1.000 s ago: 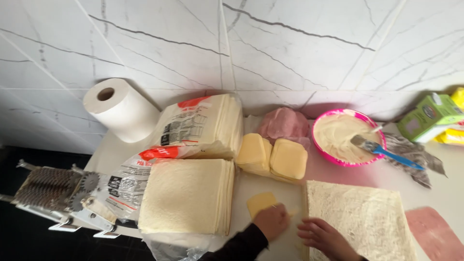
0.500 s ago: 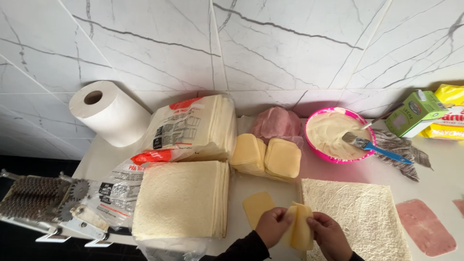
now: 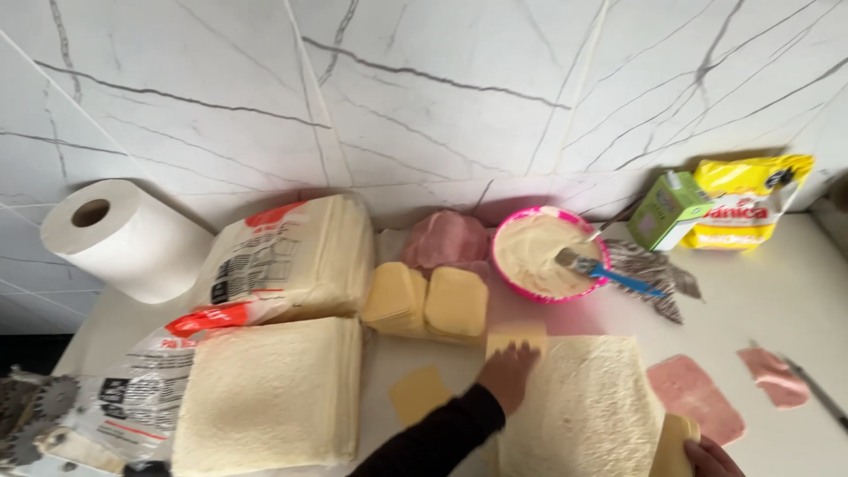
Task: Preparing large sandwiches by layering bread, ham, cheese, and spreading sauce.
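A large flat sheet of white crustless bread (image 3: 587, 406) lies on the tabletop (image 3: 795, 291), and the person's left hand (image 3: 508, 375), fingers spread flat and gripping nothing, presses a yellow cheese slice (image 3: 517, 338) onto the sheet's far left corner. The right hand (image 3: 711, 458), only partly in view at the lower edge, pinches another cheese slice (image 3: 673, 442) at the sheet's near right corner. Judging from this, the layering has barely begun — most of the bread is bare, with no ham or spread on it yet. A loose cheese slice (image 3: 420, 393) lies just left of the sheet; two stacks of cheese (image 3: 428, 300) sit beyond it, with a pile of pink ham (image 3: 446, 238) behind them. A pink bowl (image 3: 505, 243) of pale cream holds a blue-handled spatula (image 3: 609, 276). Two ham slices (image 3: 693, 397) lie to the right, near a knife (image 3: 817, 389). On the left sit two bagged stacks of bread (image 3: 274, 389) and a paper towel roll (image 3: 124, 234); a green carton (image 3: 667, 210) and a yellow bag (image 3: 742, 203) stand by the white marble-patterned wall (image 3: 424, 88).
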